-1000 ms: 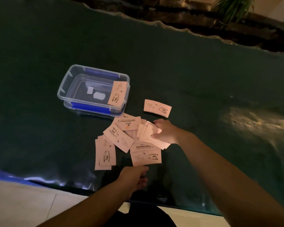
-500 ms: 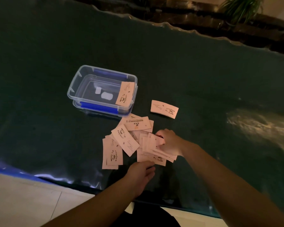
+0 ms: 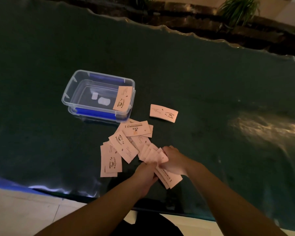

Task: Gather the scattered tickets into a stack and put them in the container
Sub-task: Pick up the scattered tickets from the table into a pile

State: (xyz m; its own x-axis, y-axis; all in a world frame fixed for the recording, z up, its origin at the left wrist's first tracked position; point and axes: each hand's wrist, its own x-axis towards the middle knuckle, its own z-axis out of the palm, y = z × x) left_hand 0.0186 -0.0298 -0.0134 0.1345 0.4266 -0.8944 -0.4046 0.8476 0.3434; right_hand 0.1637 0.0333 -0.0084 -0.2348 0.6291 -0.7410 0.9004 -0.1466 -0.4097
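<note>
Both hands, left hand [image 3: 146, 174] and right hand [image 3: 173, 160], closed fingers on fanned ticket bunch [image 3: 153, 155]; loose tickets [image 3: 122, 147] lay left, container [image 3: 99, 94] far-left.

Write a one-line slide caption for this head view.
Both hands gather pink tickets beside a clear container.

Pink paper tickets [image 3: 126, 145] with a little coffee cup drawn on them lie mixed up on the dark green worktop [image 3: 211, 82], some on top of others. One ticket [image 3: 163, 113] lies alone, off to the side. A fanned bunch [image 3: 153, 155] is held up off the worktop. The clear plastic container [image 3: 92, 92] with blue clips sits open behind them, and one ticket [image 3: 122, 100] leans on its rim.
</note>
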